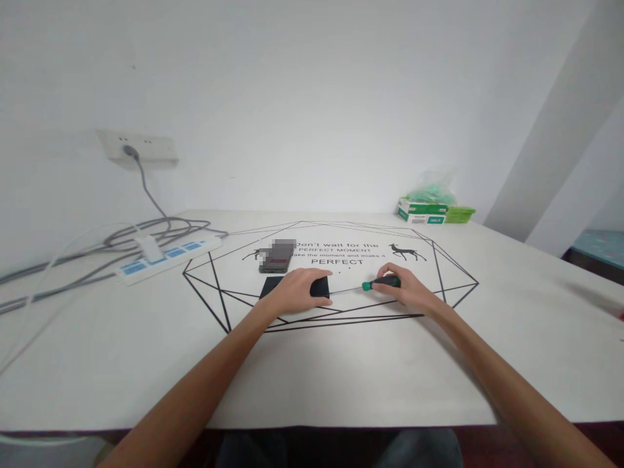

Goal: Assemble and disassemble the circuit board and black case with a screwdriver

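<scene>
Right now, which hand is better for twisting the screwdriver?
The right hand, I'd say: it holds the screwdriver, which points toward the black object. The left hand is busy gripping that object.

1. Hands: two, one left hand, one right hand.
2. Screwdriver: one.
3. Flat black box: one.
4. Phone: one.
5. Power strip: one. White charger: one.
6. Wall socket panel: one. Grey plug: one.
7. Printed deer: two, one partly covered.
8. Plastic bag: one.
9. Green-and-white boxes: several, exact count unclear.
10. Cables: several.
</scene>
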Demonstrator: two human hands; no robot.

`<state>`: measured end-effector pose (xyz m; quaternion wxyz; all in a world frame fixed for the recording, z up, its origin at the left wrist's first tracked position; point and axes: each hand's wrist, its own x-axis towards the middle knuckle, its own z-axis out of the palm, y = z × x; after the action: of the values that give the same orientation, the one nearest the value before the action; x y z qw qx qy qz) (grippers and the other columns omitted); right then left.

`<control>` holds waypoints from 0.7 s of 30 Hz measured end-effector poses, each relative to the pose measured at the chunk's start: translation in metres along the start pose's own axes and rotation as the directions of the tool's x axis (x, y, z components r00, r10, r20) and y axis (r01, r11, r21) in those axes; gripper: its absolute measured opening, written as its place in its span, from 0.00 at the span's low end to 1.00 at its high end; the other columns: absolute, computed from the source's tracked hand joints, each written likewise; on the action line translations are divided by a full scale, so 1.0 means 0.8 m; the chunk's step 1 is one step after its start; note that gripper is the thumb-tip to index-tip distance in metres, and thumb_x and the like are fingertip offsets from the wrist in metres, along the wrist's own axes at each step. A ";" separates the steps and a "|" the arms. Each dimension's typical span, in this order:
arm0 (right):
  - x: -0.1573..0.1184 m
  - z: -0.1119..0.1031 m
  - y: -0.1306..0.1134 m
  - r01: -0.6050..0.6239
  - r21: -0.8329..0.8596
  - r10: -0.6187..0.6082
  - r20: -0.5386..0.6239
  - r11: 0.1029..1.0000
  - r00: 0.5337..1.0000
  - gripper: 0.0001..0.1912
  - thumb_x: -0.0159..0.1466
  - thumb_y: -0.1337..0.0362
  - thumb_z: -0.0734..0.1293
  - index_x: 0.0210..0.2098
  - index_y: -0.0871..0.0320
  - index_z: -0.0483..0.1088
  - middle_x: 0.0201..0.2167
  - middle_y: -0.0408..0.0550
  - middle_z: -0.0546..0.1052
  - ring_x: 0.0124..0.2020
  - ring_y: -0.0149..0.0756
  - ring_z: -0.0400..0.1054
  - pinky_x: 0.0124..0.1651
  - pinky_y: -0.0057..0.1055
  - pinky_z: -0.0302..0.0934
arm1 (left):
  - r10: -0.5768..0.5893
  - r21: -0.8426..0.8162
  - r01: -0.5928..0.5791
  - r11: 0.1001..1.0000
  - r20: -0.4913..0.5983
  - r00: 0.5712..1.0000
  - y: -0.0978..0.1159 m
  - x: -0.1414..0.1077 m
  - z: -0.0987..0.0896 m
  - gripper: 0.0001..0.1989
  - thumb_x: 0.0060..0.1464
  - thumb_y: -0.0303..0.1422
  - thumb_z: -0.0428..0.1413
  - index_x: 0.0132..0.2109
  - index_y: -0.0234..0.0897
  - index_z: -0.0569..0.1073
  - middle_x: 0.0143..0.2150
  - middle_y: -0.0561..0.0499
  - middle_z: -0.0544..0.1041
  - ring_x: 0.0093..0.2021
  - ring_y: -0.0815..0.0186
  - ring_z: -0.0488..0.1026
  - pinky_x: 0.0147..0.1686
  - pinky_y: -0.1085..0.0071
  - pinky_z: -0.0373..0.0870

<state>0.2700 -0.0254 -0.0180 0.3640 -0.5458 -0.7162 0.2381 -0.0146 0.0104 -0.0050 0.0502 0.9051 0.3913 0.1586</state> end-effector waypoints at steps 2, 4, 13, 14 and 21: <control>0.000 -0.001 0.001 -0.009 0.013 0.009 -0.005 1.000 1.000 0.21 0.54 0.44 0.68 0.31 0.56 0.67 0.20 0.39 0.65 0.22 0.30 0.55 0.27 0.28 0.48 | 0.002 0.003 -0.002 1.000 0.003 1.000 0.000 0.000 0.000 0.33 0.50 0.49 0.59 0.60 0.39 0.67 0.59 0.46 0.71 0.57 0.54 0.68 0.56 0.61 0.63; 0.001 0.000 0.002 0.007 -0.050 -0.009 -0.024 0.999 1.000 0.23 0.56 0.42 0.66 0.26 0.57 0.68 0.18 0.40 0.63 0.22 0.30 0.55 0.26 0.29 0.47 | 0.003 0.004 -0.003 1.000 0.005 1.000 0.000 0.000 0.000 0.33 0.50 0.49 0.59 0.60 0.39 0.67 0.59 0.46 0.71 0.58 0.54 0.68 0.56 0.61 0.63; -0.001 0.007 0.000 0.015 -0.073 -0.017 -0.021 0.997 1.000 0.24 0.56 0.41 0.65 0.26 0.57 0.67 0.19 0.40 0.65 0.23 0.31 0.56 0.28 0.29 0.49 | 0.012 -0.002 -0.012 1.000 0.015 1.000 -0.001 -0.001 0.000 0.32 0.51 0.49 0.58 0.60 0.40 0.67 0.60 0.46 0.70 0.58 0.55 0.67 0.56 0.62 0.62; -0.002 0.006 -0.001 0.018 -0.038 -0.018 -0.020 0.999 1.000 0.23 0.54 0.42 0.68 0.28 0.57 0.66 0.20 0.40 0.66 0.23 0.31 0.56 0.28 0.28 0.49 | 0.014 -0.005 -0.014 1.000 0.016 1.000 -0.001 0.000 0.001 0.32 0.51 0.48 0.58 0.60 0.40 0.66 0.60 0.46 0.70 0.58 0.55 0.67 0.56 0.62 0.62; -0.002 0.006 -0.006 -0.013 -0.012 0.011 -0.121 1.000 0.993 0.25 0.52 0.41 0.69 0.20 0.58 0.65 0.15 0.40 0.61 0.20 0.29 0.54 0.23 0.28 0.47 | 0.000 -0.015 0.000 1.000 0.026 1.000 -0.001 0.000 0.001 0.33 0.51 0.49 0.58 0.61 0.40 0.66 0.60 0.46 0.70 0.59 0.54 0.66 0.57 0.62 0.61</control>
<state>0.2637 -0.0283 -0.0179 0.4018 -0.5659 -0.6910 0.2021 -0.0147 0.0112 -0.0058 0.0622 0.9067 0.3895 0.1496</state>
